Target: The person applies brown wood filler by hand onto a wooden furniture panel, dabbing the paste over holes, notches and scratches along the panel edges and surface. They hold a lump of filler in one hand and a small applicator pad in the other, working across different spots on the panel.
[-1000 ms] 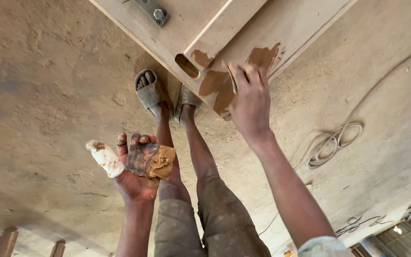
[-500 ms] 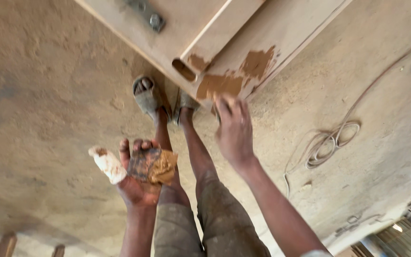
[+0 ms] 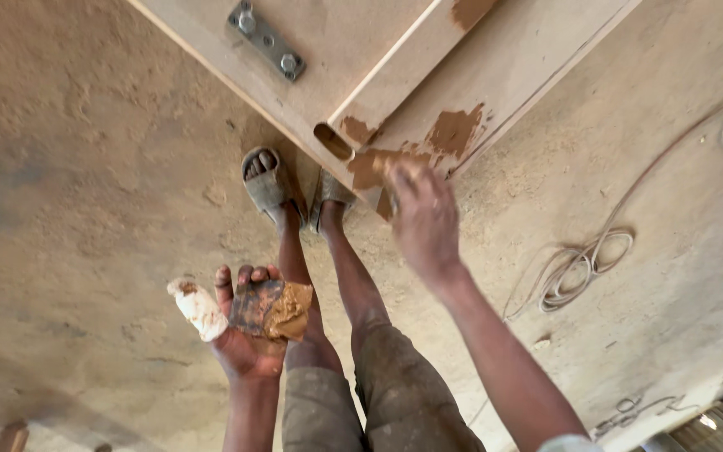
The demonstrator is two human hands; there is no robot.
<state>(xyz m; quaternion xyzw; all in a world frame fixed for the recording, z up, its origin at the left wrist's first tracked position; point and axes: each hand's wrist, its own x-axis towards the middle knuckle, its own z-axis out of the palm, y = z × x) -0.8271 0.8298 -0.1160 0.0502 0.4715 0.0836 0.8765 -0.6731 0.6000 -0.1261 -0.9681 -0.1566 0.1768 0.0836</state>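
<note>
Wooden panel (image 3: 353,50): large pale board, seen at the upper middle, raised strips on its face, brown filler patches (image 3: 453,130) spread near its lower edge, an oval slot (image 3: 332,142) cut beside them. No container is seen; the filler supply is carried on a hand instead.

Dusty floor (image 3: 77,167): sawdust-covered ground spread under and around the panel.

Coiled cord (image 3: 579,268): looped on the floor, right of the panel's lower edge.

Metal plate (image 3: 265,40): fixed with bolts on the panel's upper face.

Sandalled feet (image 3: 269,180): placed directly below the panel's edge.

Right hand (image 3: 424,218): pressed at the panel's lower edge on the filler; whether a tool is gripped cannot be told. It is found higher than half a second ago, back at the patch.

Left hand (image 3: 244,335): held palm-up well below the panel, fingers cupped around a lump of brown filler (image 3: 274,308), thumb wrapped in a pale bandage (image 3: 198,308); position unchanged since then.
</note>
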